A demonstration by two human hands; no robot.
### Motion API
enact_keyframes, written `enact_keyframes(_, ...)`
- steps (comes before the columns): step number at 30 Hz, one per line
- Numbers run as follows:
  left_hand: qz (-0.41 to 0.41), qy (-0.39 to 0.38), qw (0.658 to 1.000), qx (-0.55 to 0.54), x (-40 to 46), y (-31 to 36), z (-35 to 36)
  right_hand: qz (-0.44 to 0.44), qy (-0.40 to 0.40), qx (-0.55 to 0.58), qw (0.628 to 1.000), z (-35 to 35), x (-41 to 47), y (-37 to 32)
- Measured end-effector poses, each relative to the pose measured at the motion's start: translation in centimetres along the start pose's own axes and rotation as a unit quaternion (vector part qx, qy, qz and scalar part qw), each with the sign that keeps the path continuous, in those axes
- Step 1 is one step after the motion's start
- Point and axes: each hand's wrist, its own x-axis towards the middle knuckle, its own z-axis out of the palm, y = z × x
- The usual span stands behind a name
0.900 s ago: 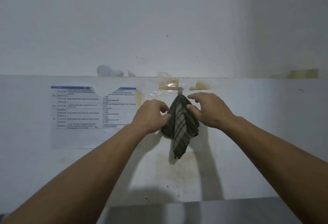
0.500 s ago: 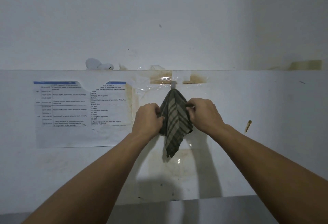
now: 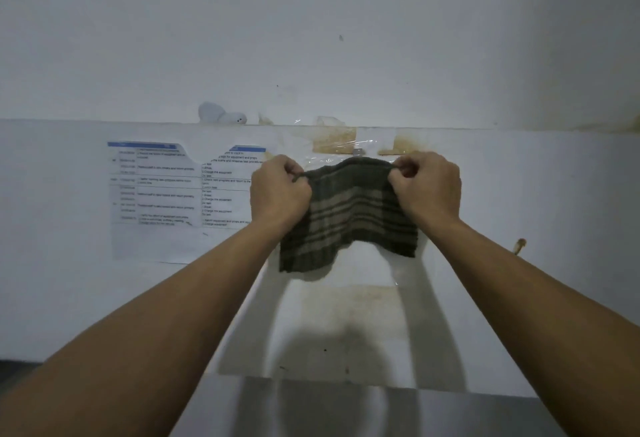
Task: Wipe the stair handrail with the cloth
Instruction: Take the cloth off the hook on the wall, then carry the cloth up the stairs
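1. Cloth (image 3: 349, 211): dark, green-grey fabric with paler stripes crossing in a plaid pattern; ribbed or knitted texture. It is spread wide and held up flat in front of the wall (image 3: 346, 38), just under a small metal hook (image 3: 357, 151). The top edge arches slightly between the two hands; the bottom edge hangs loose and wavy, lower on the left side than on the right.
2. Left hand (image 3: 278, 190): curled at the cloth's upper left corner, its fingers (image 3: 294, 173) pinching the top edge of the cloth.
3. Right hand (image 3: 427, 187): curled at the upper right corner, its fingers (image 3: 401, 173) likewise pinching the top edge.
4. Forearms: both bare, reaching up from the lower corners of the view.
5. Printed sheet (image 3: 166, 194): a table of small text with blue header bars, stuck to the wall left of the cloth; the left hand covers its right edge. Text too small to read.
6. Clear tape (image 3: 334, 140): yellowed patches around the hook.
7. White rounded object (image 3: 221, 116): sits on the ledge above the sheet; kind unclear.
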Motion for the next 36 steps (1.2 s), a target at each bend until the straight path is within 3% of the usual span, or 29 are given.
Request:
enact_keyframes(3,0.011,0.019,1.0,0.011,0.4,0.5,-2.9,-0.033,-0.002,0.028,0.999,-0.4,0.3,-1.4)
enact_keyframes(9,-0.026,0.027,0.998,0.058,-1.2,-3.0,-10.5,-0.114,-0.159,0.066,0.978,2.9,-2.4,-5.8)
enact_keyframes(13,-0.093,0.007,0.99,0.108,-4.4,-7.4,-17.9,-0.136,-0.268,0.108,0.948,7.1,-6.7,-10.1)
enact_keyframes(20,-0.197,0.038,0.959,0.201,-11.8,-14.7,-32.8,-0.192,-0.403,0.195,0.873,15.1,-17.5,-20.7)
enact_keyframes(28,-0.297,0.144,0.898,0.291,-23.4,-18.8,-50.3,-0.251,-0.539,0.319,0.738,20.9,-32.1,-36.5)
enact_keyframes(32,-0.353,0.205,0.848,0.339,-30.3,-18.9,-57.6,-0.321,-0.577,0.36,0.659,21.8,-39.9,-44.5)
enact_keyframes(36,-0.396,0.287,0.787,0.377,-36.3,-18.0,-62.9,-0.377,-0.613,0.414,0.557,21.6,-47.0,-51.7)
